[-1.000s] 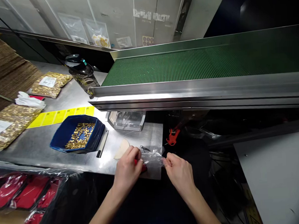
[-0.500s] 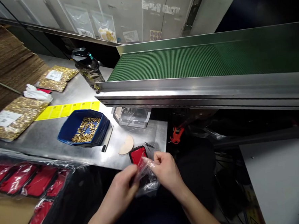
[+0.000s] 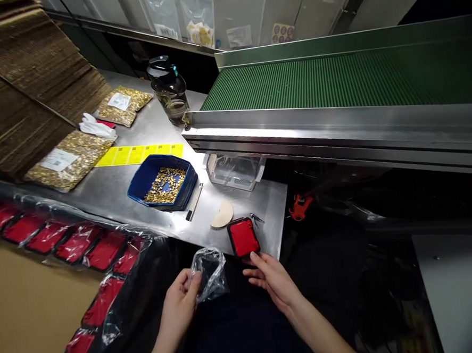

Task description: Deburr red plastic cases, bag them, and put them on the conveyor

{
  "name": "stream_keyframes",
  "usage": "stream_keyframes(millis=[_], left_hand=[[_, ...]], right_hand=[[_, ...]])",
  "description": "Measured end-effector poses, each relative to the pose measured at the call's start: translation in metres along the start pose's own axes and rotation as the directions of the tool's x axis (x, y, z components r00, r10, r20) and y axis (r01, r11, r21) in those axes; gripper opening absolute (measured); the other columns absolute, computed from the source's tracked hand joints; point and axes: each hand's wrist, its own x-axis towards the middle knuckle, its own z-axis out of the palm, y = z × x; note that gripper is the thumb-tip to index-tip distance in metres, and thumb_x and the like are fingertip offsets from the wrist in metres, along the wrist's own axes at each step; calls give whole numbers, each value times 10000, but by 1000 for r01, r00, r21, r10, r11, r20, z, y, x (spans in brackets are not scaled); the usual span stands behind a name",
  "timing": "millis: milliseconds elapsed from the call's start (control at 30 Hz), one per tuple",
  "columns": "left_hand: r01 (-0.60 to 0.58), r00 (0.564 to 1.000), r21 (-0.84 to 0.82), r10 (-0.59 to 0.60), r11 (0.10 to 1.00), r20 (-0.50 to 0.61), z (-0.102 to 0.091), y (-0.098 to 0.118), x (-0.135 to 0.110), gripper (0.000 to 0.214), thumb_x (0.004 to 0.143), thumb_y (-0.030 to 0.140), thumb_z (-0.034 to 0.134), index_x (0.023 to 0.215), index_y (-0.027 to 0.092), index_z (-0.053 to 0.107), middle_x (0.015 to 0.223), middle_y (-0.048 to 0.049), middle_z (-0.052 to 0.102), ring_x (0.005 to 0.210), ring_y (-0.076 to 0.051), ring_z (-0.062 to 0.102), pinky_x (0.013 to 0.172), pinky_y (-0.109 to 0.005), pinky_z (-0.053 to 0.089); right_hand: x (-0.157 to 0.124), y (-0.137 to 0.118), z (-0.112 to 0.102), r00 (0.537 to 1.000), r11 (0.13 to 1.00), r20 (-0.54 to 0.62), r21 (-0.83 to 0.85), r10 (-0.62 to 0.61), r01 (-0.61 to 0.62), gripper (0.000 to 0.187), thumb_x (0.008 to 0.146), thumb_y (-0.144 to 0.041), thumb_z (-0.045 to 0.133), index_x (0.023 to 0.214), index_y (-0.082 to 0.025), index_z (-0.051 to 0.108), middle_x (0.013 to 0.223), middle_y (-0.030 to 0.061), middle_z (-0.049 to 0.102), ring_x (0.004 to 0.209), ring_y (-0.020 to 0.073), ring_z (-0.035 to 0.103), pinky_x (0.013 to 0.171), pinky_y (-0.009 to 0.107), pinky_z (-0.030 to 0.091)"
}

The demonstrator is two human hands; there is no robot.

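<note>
My left hand pinches a clear plastic bag, whose opening gapes upward in front of my lap. A flat red rectangular piece with a black border lies at the front edge of the metal table. Under its lower right corner is my right hand, fingers apart; the thumb tip is at the black border, and whether it touches cannot be made out. Just behind the red piece are a pale round disc with a notch and a small dark metal tool.
A blue bin of small gold pieces stands on the table, with a clear tray to its right. Behind runs a green conveyor with a metal rail. Bagged red pieces line a carton at left. A bottle stands near the conveyor.
My hands have moved apart. The bag went left with my left hand, now opened up, while my right hand let go of it and is beside the red piece. The view has shifted.
</note>
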Motion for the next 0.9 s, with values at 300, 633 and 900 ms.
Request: stream_keyframes(millis=[300, 633, 900], left_hand=[[-202, 978, 213, 210, 956, -14, 28, 15, 19, 458, 978, 589, 507, 742, 200, 552, 635, 45, 429, 594, -137, 408, 535, -221, 315], [-428, 895, 417, 442, 802, 69, 39, 28, 12, 369, 1056, 412, 418, 765, 210, 524, 668, 30, 489, 599, -147, 481, 590, -259, 357], [-627, 740, 537, 646, 564, 186, 54, 61, 5, 250, 1030, 316, 519, 809, 209, 570, 750, -1, 552, 706, -167, 544, 694, -296, 398]], right_hand=[[12, 5, 19, 969, 959, -138, 172, -202, 225, 553, 718, -571, 858, 1089, -200, 682, 1024, 39, 737, 760, 119, 708, 638, 198, 550], [-53, -9, -11, 838, 366, 336, -783, -431, 502, 94, 956, -260, 619, 1010, -261, 697, 869, -25, 714, 772, 162, 644, 704, 252, 404], [-68, -18, -11, 826, -67, 476, -875, -301, 480, 29, 922, -230, 603, 932, -251, 586, 832, -26, 697, 728, 173, 619, 648, 298, 303]])
